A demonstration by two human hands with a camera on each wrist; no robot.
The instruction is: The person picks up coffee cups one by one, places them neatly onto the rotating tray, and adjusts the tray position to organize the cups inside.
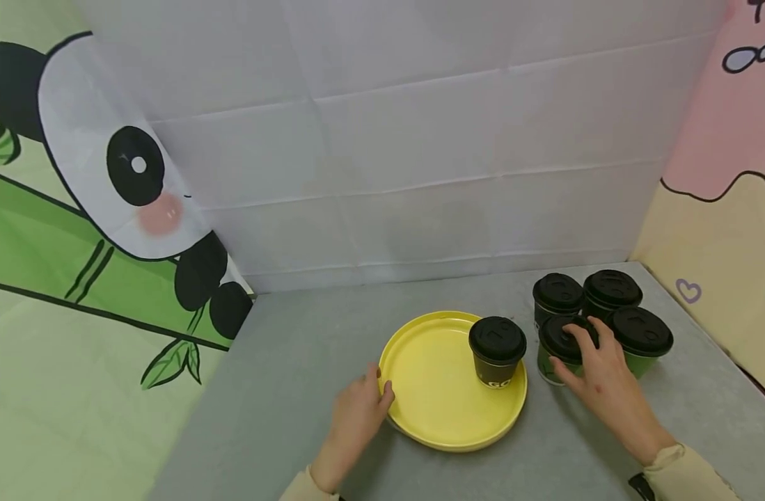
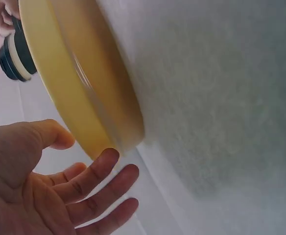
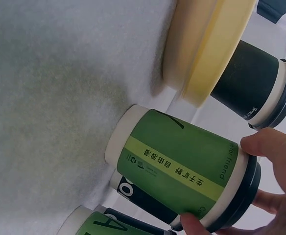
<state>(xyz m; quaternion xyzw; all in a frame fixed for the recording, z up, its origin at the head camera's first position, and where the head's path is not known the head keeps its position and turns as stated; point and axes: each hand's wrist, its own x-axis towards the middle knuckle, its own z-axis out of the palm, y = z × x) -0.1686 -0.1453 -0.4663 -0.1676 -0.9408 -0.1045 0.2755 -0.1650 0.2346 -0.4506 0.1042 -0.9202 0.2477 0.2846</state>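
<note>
Right hand (image 1: 608, 386) grips a lidded green paper cup (image 3: 179, 159) while the left hand (image 1: 359, 405) rests at the rim of a round yellow plate (image 1: 441, 390).

The right thumb and fingers grasp the cup around its black lid (image 1: 560, 335); the cup stands upright on the gray table (image 1: 282, 383), just beside the plate's right edge. The left hand is loose, its fingers spread and relaxed against the plate's left edge. On the plate, toward its right side, a dark lidded cup (image 1: 498, 351) stands upright. Near the gripped cup are another green cup (image 1: 642, 334) on its right and two dark cups (image 1: 610, 291) behind, all black-lidded. A panda print (image 1: 97, 139) shows on the cloth at left.
</note>
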